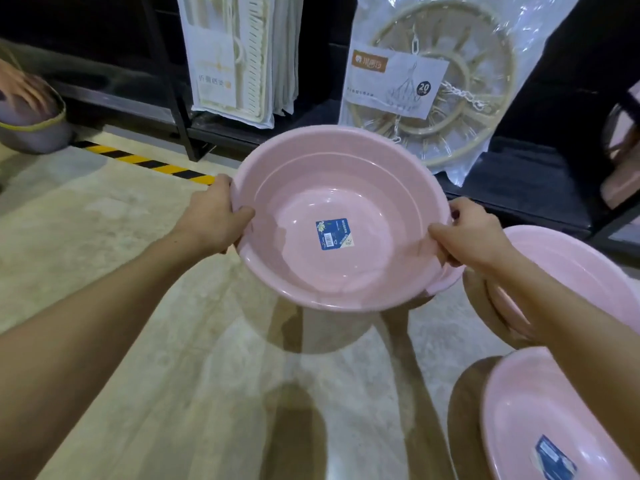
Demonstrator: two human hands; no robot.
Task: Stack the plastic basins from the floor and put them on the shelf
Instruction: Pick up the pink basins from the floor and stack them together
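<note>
The left hand (211,216) and right hand (474,233) clamp opposite sides of the rolled rim of a round pink plastic basin (332,265), thumbs hooked inside, holding it above the floor. Its smooth, glossy wall steps down to a flat bottom bearing a blue label (335,233). Two more pink basins lie on the pale, mottled concrete floor (121,271) to the right: one (568,265) under the right forearm, one (540,420) nearer. Behind, a black metal shelf (180,109) holds bagged cream plastic hangers (433,88).
</note>
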